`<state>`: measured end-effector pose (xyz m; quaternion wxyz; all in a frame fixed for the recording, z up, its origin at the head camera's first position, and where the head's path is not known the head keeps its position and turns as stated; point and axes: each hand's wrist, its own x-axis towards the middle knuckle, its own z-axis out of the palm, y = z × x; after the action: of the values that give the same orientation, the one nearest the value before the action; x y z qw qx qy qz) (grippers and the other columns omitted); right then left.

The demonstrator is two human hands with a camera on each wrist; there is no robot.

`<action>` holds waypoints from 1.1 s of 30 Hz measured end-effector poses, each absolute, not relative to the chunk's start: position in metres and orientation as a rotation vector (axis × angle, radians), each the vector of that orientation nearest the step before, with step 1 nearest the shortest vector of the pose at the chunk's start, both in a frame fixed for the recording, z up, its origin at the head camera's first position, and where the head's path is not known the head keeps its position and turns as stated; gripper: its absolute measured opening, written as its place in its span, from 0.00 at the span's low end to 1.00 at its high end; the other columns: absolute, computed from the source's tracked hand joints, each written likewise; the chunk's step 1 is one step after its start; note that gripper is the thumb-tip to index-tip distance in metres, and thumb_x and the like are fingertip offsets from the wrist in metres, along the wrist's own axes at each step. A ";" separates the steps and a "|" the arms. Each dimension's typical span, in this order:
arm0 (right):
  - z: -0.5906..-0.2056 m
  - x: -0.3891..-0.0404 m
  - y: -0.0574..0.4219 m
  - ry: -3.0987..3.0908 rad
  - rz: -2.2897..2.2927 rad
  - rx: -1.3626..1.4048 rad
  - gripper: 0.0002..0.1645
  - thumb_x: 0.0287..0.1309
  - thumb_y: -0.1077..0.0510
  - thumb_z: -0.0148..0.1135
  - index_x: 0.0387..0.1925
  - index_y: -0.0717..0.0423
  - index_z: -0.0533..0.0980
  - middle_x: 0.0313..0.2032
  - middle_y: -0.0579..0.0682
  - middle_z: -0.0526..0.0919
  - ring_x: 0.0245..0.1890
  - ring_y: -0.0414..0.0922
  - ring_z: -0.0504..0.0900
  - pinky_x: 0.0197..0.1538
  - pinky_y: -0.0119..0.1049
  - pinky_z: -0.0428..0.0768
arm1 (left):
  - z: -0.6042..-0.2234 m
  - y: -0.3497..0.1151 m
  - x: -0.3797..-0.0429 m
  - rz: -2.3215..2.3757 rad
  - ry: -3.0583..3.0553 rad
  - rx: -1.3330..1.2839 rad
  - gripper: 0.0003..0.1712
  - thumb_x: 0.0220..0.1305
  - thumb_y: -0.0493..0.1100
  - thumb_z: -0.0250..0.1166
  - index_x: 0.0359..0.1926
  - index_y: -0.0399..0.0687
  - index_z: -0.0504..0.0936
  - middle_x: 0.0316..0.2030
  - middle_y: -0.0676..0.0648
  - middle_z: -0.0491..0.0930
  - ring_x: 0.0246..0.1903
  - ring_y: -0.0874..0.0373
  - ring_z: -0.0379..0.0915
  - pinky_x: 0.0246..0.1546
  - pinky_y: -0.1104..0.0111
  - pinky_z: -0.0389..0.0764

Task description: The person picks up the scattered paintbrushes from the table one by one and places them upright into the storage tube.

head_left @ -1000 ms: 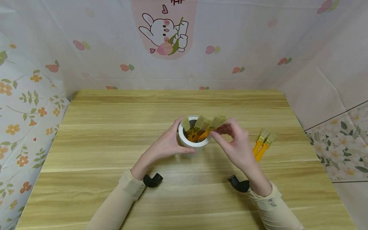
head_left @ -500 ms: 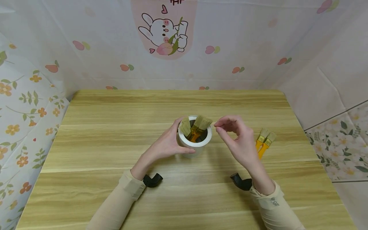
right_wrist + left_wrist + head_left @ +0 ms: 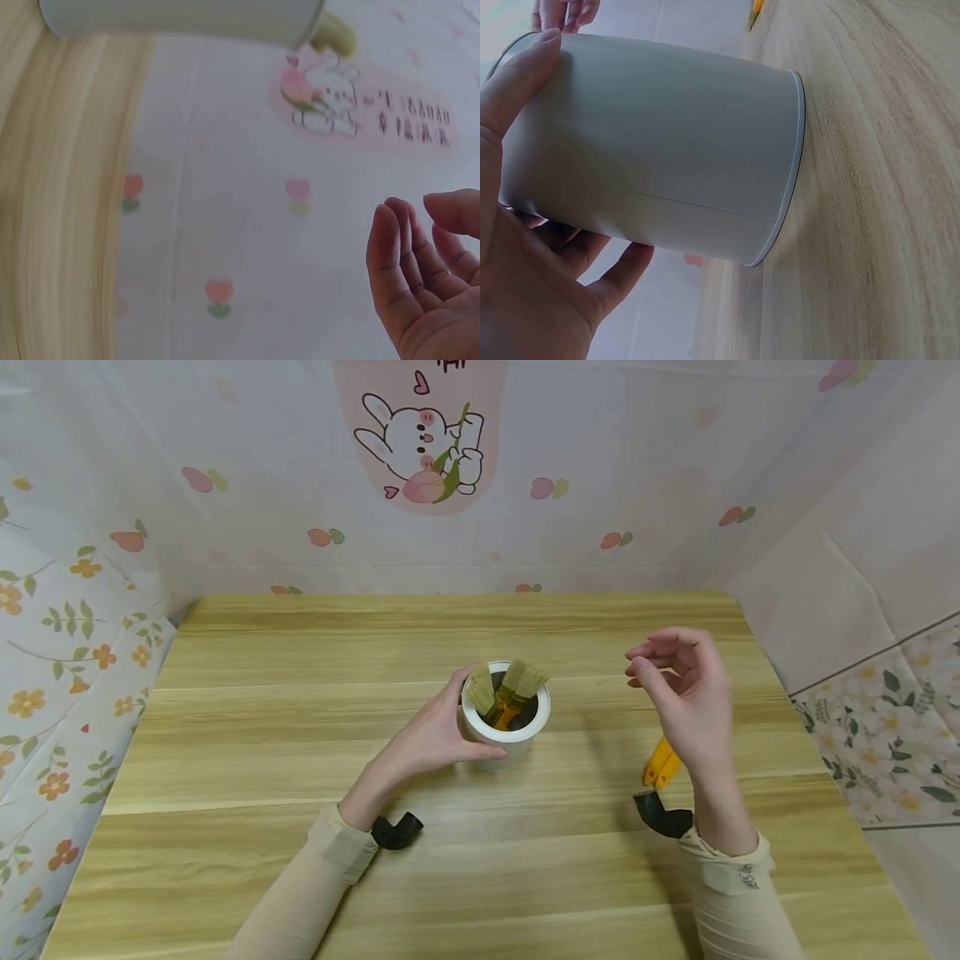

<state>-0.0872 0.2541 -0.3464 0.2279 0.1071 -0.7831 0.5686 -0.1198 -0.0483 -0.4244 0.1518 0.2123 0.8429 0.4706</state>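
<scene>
A white cylindrical container stands upright on the table, with several paintbrushes inside, bristles up and orange handles mostly hidden below the rim. My left hand grips its left side; in the left wrist view the thumb lies near the rim and the fingers curl round the wall of the container. My right hand is to the right, holding nothing, its fingers loosely bent. Under it, two orange paintbrush handles show on the table; their bristles are hidden behind the hand.
The wood-grain table extends around the container. A printed cloth hangs behind it, and patterned sheets stand at both sides. A black curved piece sits at each wrist.
My right hand lets go of a paintbrush at the container's right rim, and that brush drops inside. The hand then moves right, over the loose brushes. My left hand stays on the container.
</scene>
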 end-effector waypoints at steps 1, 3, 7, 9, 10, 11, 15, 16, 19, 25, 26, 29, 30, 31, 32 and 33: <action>-0.346 -0.087 0.258 -2.137 1.591 0.278 0.19 0.63 0.75 0.61 0.55 0.71 0.72 0.39 0.44 0.86 0.33 0.38 0.85 0.38 0.24 0.85 | -0.424 -0.048 -0.120 1.354 2.416 0.610 0.70 0.43 0.60 0.84 0.80 0.65 0.48 0.72 0.47 0.66 0.70 0.44 0.66 0.69 0.40 0.70; -0.346 -0.087 0.267 -2.098 1.647 0.236 0.18 0.63 0.75 0.61 0.55 0.68 0.73 0.39 0.45 0.86 0.33 0.39 0.86 0.38 0.25 0.85 | -0.425 -0.049 -0.120 1.362 2.413 0.614 0.70 0.43 0.59 0.85 0.80 0.64 0.48 0.73 0.48 0.66 0.71 0.44 0.66 0.69 0.40 0.69; -0.347 -0.085 0.283 -2.098 1.660 0.110 0.18 0.64 0.73 0.62 0.54 0.62 0.75 0.37 0.45 0.87 0.31 0.37 0.86 0.37 0.25 0.86 | -0.425 -0.049 -0.121 1.376 2.411 0.628 0.70 0.43 0.59 0.85 0.80 0.64 0.49 0.73 0.48 0.66 0.71 0.45 0.66 0.70 0.40 0.69; -0.349 -0.084 0.290 -2.111 1.655 0.055 0.18 0.64 0.73 0.61 0.54 0.61 0.75 0.37 0.45 0.87 0.31 0.37 0.86 0.36 0.25 0.86 | -0.425 -0.049 -0.121 1.377 2.412 0.630 0.70 0.43 0.59 0.85 0.80 0.63 0.49 0.72 0.49 0.66 0.71 0.45 0.67 0.70 0.41 0.69; -0.350 -0.084 0.293 -2.128 1.637 0.028 0.18 0.64 0.73 0.61 0.54 0.61 0.75 0.36 0.44 0.87 0.30 0.36 0.86 0.36 0.25 0.86 | -0.425 -0.048 -0.121 1.377 2.412 0.630 0.69 0.43 0.59 0.85 0.80 0.63 0.49 0.72 0.49 0.66 0.71 0.45 0.67 0.70 0.41 0.69; -0.352 -0.083 0.296 -2.152 1.610 -0.001 0.18 0.64 0.73 0.61 0.54 0.61 0.75 0.36 0.44 0.87 0.30 0.36 0.86 0.35 0.25 0.86 | -0.425 -0.048 -0.121 1.376 2.412 0.630 0.70 0.43 0.60 0.85 0.80 0.62 0.49 0.73 0.49 0.66 0.71 0.45 0.67 0.70 0.41 0.69; -0.363 -0.081 0.307 -2.296 1.475 -0.174 0.18 0.67 0.69 0.62 0.56 0.57 0.76 0.35 0.39 0.85 0.28 0.32 0.86 0.35 0.24 0.85 | -0.425 -0.048 -0.122 1.369 2.412 0.613 0.70 0.43 0.60 0.85 0.80 0.61 0.49 0.73 0.48 0.65 0.71 0.44 0.66 0.71 0.41 0.68; -0.366 -0.080 0.310 -2.339 1.437 -0.227 0.18 0.67 0.67 0.62 0.57 0.57 0.76 0.35 0.37 0.84 0.28 0.31 0.86 0.35 0.23 0.85 | -0.425 -0.048 -0.122 1.363 2.413 0.610 0.71 0.43 0.60 0.85 0.80 0.61 0.49 0.73 0.48 0.65 0.71 0.44 0.66 0.71 0.41 0.68; -0.375 -0.079 0.319 -2.476 1.327 -0.382 0.20 0.69 0.62 0.61 0.61 0.58 0.75 0.36 0.33 0.80 0.30 0.30 0.84 0.35 0.21 0.84 | -0.426 -0.048 -0.121 1.356 2.414 0.612 0.71 0.44 0.60 0.84 0.80 0.61 0.48 0.74 0.48 0.64 0.72 0.44 0.66 0.70 0.41 0.69; -0.398 -0.079 0.338 -2.649 1.199 -0.520 0.27 0.70 0.59 0.61 0.67 0.62 0.71 0.41 0.43 0.79 0.29 0.29 0.81 0.32 0.22 0.84 | -0.425 -0.047 -0.121 1.355 2.409 0.624 0.70 0.44 0.59 0.84 0.80 0.61 0.49 0.74 0.47 0.65 0.71 0.45 0.66 0.70 0.41 0.69; -0.402 -0.078 0.341 -2.665 1.194 -0.528 0.28 0.69 0.59 0.61 0.67 0.62 0.70 0.42 0.46 0.80 0.28 0.28 0.81 0.32 0.23 0.84 | -0.425 -0.047 -0.121 1.354 2.410 0.624 0.70 0.44 0.59 0.84 0.80 0.61 0.49 0.73 0.47 0.65 0.71 0.44 0.66 0.70 0.41 0.69; -0.413 -0.073 0.348 -2.715 1.198 -0.553 0.31 0.69 0.59 0.61 0.69 0.64 0.67 0.48 0.58 0.80 0.28 0.27 0.80 0.31 0.25 0.85 | -0.425 -0.046 -0.121 1.350 2.411 0.624 0.71 0.44 0.60 0.84 0.80 0.59 0.48 0.73 0.47 0.65 0.71 0.44 0.66 0.70 0.41 0.69; -0.416 -0.072 0.349 -2.741 1.204 -0.567 0.32 0.69 0.59 0.60 0.70 0.65 0.65 0.50 0.61 0.79 0.28 0.26 0.79 0.31 0.25 0.85 | -0.425 -0.047 -0.121 1.351 2.412 0.622 0.71 0.44 0.60 0.84 0.80 0.59 0.48 0.73 0.47 0.65 0.71 0.44 0.66 0.70 0.41 0.69; -0.418 -0.071 0.351 -2.771 1.204 -0.578 0.33 0.69 0.59 0.60 0.71 0.65 0.64 0.51 0.63 0.78 0.28 0.25 0.78 0.31 0.25 0.85 | -0.425 -0.047 -0.121 1.352 2.411 0.618 0.71 0.44 0.60 0.84 0.80 0.60 0.48 0.73 0.47 0.65 0.71 0.44 0.66 0.70 0.41 0.69; -0.420 -0.071 0.352 -2.800 1.197 -0.587 0.34 0.69 0.59 0.60 0.71 0.65 0.63 0.51 0.64 0.78 0.28 0.25 0.78 0.31 0.26 0.85 | -0.425 -0.047 -0.121 1.355 2.411 0.614 0.71 0.44 0.60 0.84 0.80 0.60 0.48 0.73 0.47 0.65 0.71 0.44 0.66 0.70 0.41 0.69; -0.421 -0.070 0.352 -2.827 1.193 -0.600 0.35 0.69 0.58 0.61 0.72 0.65 0.62 0.53 0.66 0.77 0.27 0.25 0.77 0.31 0.27 0.85 | -0.425 -0.047 -0.121 1.358 2.412 0.611 0.71 0.43 0.60 0.85 0.81 0.60 0.48 0.74 0.47 0.65 0.72 0.44 0.66 0.70 0.41 0.69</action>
<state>-0.0705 0.3521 -0.4213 0.0076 -0.1918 -0.9042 0.3815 -0.1209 -0.0474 -0.4248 0.1531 0.2130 0.8409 0.4734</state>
